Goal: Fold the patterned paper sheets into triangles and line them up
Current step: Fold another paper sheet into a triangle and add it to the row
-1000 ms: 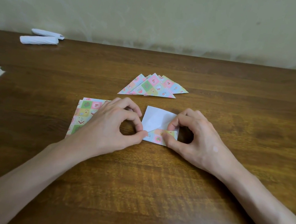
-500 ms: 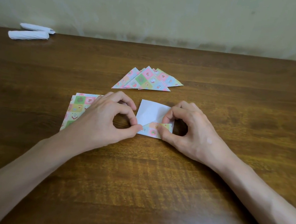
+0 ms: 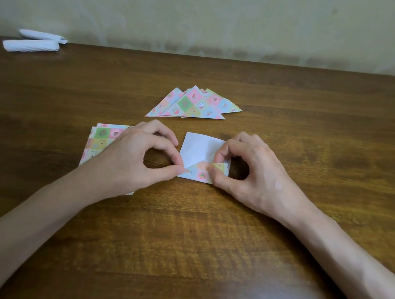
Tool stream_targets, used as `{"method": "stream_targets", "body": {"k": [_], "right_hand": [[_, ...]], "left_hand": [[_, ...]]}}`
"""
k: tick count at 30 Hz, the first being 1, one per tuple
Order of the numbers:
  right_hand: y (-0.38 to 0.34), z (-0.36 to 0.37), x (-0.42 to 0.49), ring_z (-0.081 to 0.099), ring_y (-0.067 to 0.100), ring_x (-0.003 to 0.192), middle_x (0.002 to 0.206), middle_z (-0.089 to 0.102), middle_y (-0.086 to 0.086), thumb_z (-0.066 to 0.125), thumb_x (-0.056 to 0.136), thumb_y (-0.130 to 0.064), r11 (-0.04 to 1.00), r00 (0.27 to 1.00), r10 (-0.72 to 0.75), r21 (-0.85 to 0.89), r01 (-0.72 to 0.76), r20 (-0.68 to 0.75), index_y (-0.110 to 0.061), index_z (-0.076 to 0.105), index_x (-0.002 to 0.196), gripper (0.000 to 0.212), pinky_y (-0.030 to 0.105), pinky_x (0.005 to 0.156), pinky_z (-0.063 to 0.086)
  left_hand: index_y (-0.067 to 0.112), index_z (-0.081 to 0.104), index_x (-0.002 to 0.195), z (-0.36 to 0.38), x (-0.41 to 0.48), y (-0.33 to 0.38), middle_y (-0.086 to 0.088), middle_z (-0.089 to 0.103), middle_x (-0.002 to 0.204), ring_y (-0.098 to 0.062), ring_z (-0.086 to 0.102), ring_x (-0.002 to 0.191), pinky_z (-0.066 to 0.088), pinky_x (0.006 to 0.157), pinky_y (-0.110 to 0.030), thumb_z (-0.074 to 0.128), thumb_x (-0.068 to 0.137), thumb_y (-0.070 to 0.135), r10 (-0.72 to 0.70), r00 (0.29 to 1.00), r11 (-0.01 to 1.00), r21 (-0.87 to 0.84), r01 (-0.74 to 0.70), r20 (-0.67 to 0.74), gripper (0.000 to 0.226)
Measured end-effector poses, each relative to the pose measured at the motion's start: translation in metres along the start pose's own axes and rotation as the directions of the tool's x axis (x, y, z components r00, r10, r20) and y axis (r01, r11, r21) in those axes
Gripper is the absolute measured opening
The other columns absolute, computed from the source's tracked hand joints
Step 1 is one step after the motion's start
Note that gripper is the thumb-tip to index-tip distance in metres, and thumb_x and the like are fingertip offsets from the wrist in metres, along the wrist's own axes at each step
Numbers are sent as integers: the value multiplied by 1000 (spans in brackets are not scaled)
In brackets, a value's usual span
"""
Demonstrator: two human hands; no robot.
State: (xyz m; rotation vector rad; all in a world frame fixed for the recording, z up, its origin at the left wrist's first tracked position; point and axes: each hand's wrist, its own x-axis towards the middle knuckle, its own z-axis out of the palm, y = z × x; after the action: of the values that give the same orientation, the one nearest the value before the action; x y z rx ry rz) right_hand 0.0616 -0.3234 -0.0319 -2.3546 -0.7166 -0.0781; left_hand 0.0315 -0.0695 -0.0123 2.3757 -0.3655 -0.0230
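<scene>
Two bare hands work on one square paper sheet (image 3: 200, 149), which lies white side up near the middle of a dark wooden surface (image 3: 181, 245). Its near edge is turned up and over, so a narrow patterned flap shows against the white.

The step in hand looks like the opening fold of a fresh sheet, with the triangle not yet formed. The next move probably calls for carrying the turned-up flap across to the far side until the corners meet. The edges would need to be kept matched, and a fingertip then run along the fold to press a sharp crease. Thin paper like this is likely to slide on the smooth wood, so one hand should pin it down.

The left hand (image 3: 139, 158) reaches in from the near left. Its thumb and forefinger curl into a ring, and its grip pinches the sheet at the near left corner. The right hand (image 3: 250, 174) comes in from the near right in a mirrored pose, its grip pinching the patterned flap between thumb and forefinger. The other fingers of both hands are loosely curled. Both forearms stretch low over the surface.

Just beyond the hands lie several finished triangles (image 3: 196, 105), patterned side up and overlapping in a loose fan. Their exact count is hard to tell. To the left, partly under the left hand, sits a stack of unfolded sheets (image 3: 101, 139), patterned in pink and green.
</scene>
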Motion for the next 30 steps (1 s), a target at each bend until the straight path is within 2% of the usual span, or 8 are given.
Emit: {"method": "stream_targets", "body": {"k": [3,5,10,13,18,23,27,30], "right_hand": [[0,-1,-1,49,8,94,93,54,-16,61,81,-57,1000,1000,-23,-8,23,-4,-39,63,97,24,35,89,45],[0,-2,-2,50,8,97,95,53,-16,66,85,-52,999,999,-35,5,34,15,-43,66,102,20,36,92,45],[-2,-2,-3,52,12,100,98,56,-13,64,87,-50,998,998,-57,8,57,4,-45,76,103,20,41,93,46],[-2,-1,-4,51,11,98,98,55,-13,62,87,-52,998,999,-54,-7,54,3,-44,76,103,22,42,91,46],[-3,0,-4,51,12,96,98,56,-13,66,87,-46,998,998,-65,-24,64,-8,-43,77,101,18,39,88,47],[-3,-1,-4,51,12,96,98,56,-12,67,89,-47,998,998,-66,-23,66,-5,-43,77,101,16,39,89,47],[-4,-1,-4,48,9,95,98,55,-13,60,87,-55,998,998,-67,-22,67,-1,-44,76,101,24,33,88,44],[-4,-1,-4,49,8,96,97,55,-13,63,88,-51,998,998,-65,-25,65,-1,-44,76,101,19,30,88,42]], "left_hand": [[44,78,83,-1,0,-1,28,55,112,-1,54,118,45,105,-39,69,73,60,12,1000,1000,-15,-12,17,21],[44,78,83,-1,1,-2,27,55,112,-2,54,118,45,104,-38,69,72,60,14,1000,1000,-16,-14,15,22],[45,78,84,-1,1,-3,26,56,112,-5,55,118,45,105,-47,67,71,64,15,1000,1000,-22,-15,8,26],[45,79,86,-1,1,-3,27,55,112,-4,54,119,45,106,-46,67,71,64,9,1000,1000,-17,-9,23,26],[44,81,88,-3,2,-5,25,56,111,-4,53,119,43,107,-35,70,76,52,4,999,999,-45,-2,46,18],[44,80,91,-4,2,-6,26,55,112,-3,51,120,42,106,-31,73,88,36,0,997,1000,-19,2,72,10],[43,79,90,-2,3,-3,24,55,111,-3,51,120,42,106,-39,58,85,58,-18,999,1000,-16,19,46,26],[42,77,88,3,2,0,24,57,107,-3,54,114,44,103,-44,59,76,68,-18,1000,1000,-7,18,-20,34]]}}
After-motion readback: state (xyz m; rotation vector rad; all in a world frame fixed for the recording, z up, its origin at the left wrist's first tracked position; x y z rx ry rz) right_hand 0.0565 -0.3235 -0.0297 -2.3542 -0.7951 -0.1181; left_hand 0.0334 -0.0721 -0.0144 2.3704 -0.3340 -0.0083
